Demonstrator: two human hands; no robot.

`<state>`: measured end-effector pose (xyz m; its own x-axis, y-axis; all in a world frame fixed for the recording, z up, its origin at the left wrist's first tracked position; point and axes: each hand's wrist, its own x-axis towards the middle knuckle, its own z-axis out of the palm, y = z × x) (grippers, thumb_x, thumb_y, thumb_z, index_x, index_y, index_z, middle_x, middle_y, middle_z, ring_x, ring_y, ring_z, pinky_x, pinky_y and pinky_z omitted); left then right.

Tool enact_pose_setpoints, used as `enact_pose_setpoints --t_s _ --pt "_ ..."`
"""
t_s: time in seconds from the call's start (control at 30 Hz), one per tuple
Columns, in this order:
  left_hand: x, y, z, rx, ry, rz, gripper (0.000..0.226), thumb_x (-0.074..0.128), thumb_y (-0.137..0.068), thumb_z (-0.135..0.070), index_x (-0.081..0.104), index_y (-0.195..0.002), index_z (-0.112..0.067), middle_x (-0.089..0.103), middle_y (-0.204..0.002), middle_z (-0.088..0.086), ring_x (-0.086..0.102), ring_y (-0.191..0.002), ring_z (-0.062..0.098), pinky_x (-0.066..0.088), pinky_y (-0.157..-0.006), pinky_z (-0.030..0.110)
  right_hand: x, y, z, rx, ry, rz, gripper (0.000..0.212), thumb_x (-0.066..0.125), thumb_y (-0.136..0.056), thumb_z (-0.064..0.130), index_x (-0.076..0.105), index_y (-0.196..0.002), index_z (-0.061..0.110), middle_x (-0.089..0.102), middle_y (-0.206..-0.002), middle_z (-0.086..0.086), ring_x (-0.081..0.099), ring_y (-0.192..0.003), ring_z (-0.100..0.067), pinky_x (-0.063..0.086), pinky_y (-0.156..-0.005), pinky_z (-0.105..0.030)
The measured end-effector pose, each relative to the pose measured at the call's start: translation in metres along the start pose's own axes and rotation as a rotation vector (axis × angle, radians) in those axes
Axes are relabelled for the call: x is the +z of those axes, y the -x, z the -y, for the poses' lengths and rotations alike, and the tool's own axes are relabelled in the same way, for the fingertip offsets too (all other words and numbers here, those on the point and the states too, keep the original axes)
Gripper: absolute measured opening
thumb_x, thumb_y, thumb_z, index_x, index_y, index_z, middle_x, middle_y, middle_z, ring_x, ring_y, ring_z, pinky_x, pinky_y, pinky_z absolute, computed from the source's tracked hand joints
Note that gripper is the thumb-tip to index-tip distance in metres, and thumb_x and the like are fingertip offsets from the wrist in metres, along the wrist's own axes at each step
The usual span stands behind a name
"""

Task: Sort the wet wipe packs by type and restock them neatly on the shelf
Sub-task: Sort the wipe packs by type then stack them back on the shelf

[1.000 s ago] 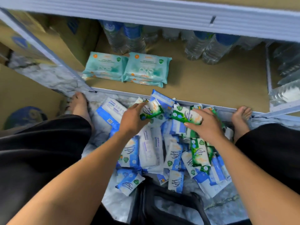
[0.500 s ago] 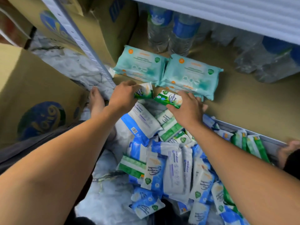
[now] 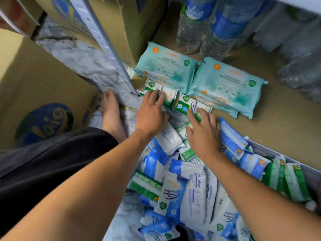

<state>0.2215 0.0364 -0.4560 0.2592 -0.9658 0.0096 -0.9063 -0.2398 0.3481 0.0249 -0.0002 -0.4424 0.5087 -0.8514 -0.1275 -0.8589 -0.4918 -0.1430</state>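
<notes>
The shelf [image 3: 271, 133] runs beyond both grips. Two blue-labelled water bottles [image 3: 196, 28] stand farthest from them. Nearer, two large teal packs [image 3: 166, 66] lie side by side, touching. Under the right grip's wrist sprawls a pile [image 3: 196, 188] of blue and green packs, too many to count. Two small green packs [image 3: 195, 103] lie end to end on the shelf edge. The left grip [image 3: 151, 113] lays flat fingers on one, the right grip [image 3: 205, 134] touches the other with outstretched fingertips, and neither grip clasps anything.
</notes>
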Motion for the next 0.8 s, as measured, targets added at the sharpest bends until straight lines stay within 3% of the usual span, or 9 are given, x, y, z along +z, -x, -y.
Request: enact_pose_setpoints --t_s 0.1,0.2,0.37,0.57,0.8 --pt "0.001 0.001 -0.002 -0.097 -0.078 0.117 0.068 0.053 -0.087 -0.035 0.038 -0.15 -0.013 0.03 -0.159 0.014 0.02 -0.148 0.035 0.014 -0.12 0.06 -0.002 -0.001 0.002 0.01 -0.002 0.041 0.061 0.065 -0.089 0.034 0.047 -0.146 0.024 0.044 -0.143 -0.009 0.04 -0.124 -0.035 0.042 -0.093 -0.05" --pt "0.0 -0.007 0.002 -0.17 -0.089 0.123 0.067 0.05 -0.09 -0.041 0.031 -0.152 -0.021 0.019 -0.165 0.004 0.007 -0.153 0.024 -0.003 -0.118 0.063 -0.007 -0.005 0.005 0.004 0.01 0.09 0.064 0.062 -0.09 0.033 0.042 -0.149 0.026 0.038 -0.149 -0.008 0.037 -0.128 -0.034 0.038 -0.096 -0.048" --pt "-0.007 -0.019 0.018 -0.177 -0.158 0.131 0.07 0.042 -0.088 -0.051 0.03 -0.147 -0.016 0.014 -0.166 0.01 0.003 -0.154 0.026 -0.005 -0.12 0.059 -0.011 -0.009 0.013 0.027 0.017 0.154 0.069 0.055 -0.094 0.037 0.027 -0.156 0.028 0.025 -0.158 -0.005 0.028 -0.138 -0.033 0.032 -0.103 -0.048" --pt "-0.008 -0.019 0.026 -0.171 -0.312 0.162 0.082 0.03 -0.088 -0.059 0.014 -0.156 -0.015 0.006 -0.166 0.014 -0.001 -0.154 0.027 -0.011 -0.119 0.06 -0.016 -0.017 0.024 0.02 0.027 0.185 0.068 0.054 -0.097 0.035 0.024 -0.157 0.025 0.019 -0.159 -0.008 0.025 -0.138 -0.035 0.032 -0.103 -0.047" --pt "-0.01 -0.013 0.028 -0.195 -0.235 0.154 0.08 0.045 -0.09 -0.043 0.009 -0.159 -0.02 0.001 -0.167 0.007 -0.003 -0.154 0.023 -0.002 -0.12 0.06 -0.017 -0.02 0.034 0.01 0.022 0.208 0.069 0.053 -0.095 0.032 0.023 -0.157 0.026 0.02 -0.157 -0.006 0.027 -0.132 -0.033 0.032 -0.101 -0.043"
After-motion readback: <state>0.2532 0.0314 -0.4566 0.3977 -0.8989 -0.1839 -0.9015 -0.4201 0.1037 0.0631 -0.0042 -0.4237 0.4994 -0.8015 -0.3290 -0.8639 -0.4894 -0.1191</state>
